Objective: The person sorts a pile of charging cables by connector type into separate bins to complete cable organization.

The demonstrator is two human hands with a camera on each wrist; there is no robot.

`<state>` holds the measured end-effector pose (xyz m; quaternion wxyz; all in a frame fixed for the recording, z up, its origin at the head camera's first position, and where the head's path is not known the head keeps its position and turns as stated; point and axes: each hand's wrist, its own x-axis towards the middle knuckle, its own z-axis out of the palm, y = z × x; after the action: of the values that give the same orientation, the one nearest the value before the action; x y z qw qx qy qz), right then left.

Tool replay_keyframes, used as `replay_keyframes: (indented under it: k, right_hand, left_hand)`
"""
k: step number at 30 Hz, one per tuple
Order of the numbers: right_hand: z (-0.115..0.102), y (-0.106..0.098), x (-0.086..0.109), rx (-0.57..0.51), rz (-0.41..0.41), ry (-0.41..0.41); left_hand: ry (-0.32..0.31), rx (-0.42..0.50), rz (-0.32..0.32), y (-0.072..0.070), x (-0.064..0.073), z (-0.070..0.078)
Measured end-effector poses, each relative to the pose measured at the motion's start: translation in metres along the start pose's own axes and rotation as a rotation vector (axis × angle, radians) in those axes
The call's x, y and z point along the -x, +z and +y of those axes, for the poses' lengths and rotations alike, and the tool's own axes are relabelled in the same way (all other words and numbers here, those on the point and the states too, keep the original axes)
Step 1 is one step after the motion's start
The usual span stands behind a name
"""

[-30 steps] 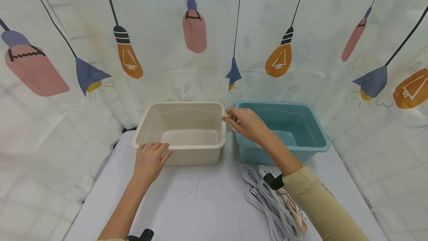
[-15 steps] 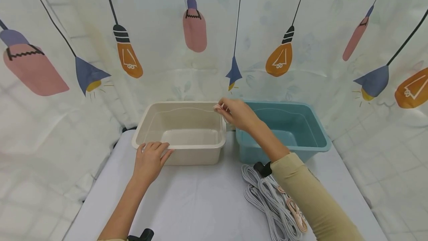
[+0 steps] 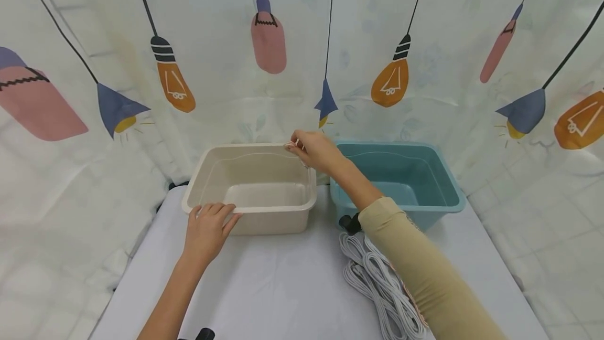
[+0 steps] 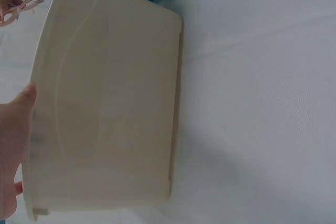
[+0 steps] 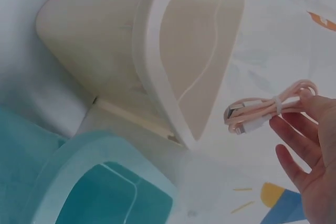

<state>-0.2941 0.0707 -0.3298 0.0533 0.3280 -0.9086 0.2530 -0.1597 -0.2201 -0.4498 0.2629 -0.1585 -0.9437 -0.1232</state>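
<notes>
My right hand (image 3: pixel 317 150) pinches a bundled pink USB cable (image 5: pixel 268 109) between thumb and fingers, above the far right corner of the beige bin (image 3: pixel 269 221). In the right wrist view a white tie holds the cable's coils together, and its metal plugs show at one end. My left hand (image 3: pixel 206 232) grips the beige bin's front rim near the left corner, thumb on the outer side. From the left wrist, the pink cable (image 4: pixel 21 8) is seen beyond the rim. The bin's visible floor in the head view is bare.
A teal bin (image 3: pixel 401 172) stands just right of the beige one. Grey-white cable bundles (image 3: pixel 377 282) lie in front of it on the white table (image 3: pixel 278 287); pinkish cable beside them is mostly hidden under my right forearm. A patterned curtain (image 3: pixel 217 67) hangs behind.
My right hand has carried the pink cable leftward and up, from the gap between the bins to over the beige bin's far right corner. My left hand keeps its place on the rim.
</notes>
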Motion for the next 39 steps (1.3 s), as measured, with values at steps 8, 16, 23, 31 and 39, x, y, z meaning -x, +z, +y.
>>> replay_keyframes:
  k: [8,16,23,31,39]
  right_hand:
    - [-0.001,0.006,-0.021,-0.008,-0.018,0.048]
    - [0.000,0.005,-0.039,-0.046,-0.004,0.081]
    - [0.000,0.007,-0.050,-0.094,0.039,0.140]
    - [0.003,0.005,-0.037,-0.127,0.052,0.101]
    - [0.004,-0.001,-0.002,-0.110,0.018,0.092]
  left_hand:
    - [0.011,-0.010,0.012,-0.001,0.001,-0.002]
    - [0.021,-0.020,0.034,-0.001,0.001,-0.006]
    - [0.010,-0.010,0.019,-0.001,0.000,-0.005]
    - [-0.004,-0.013,-0.004,-0.001,0.001,-0.003]
    - [-0.009,-0.014,-0.015,0.002,0.000,-0.002]
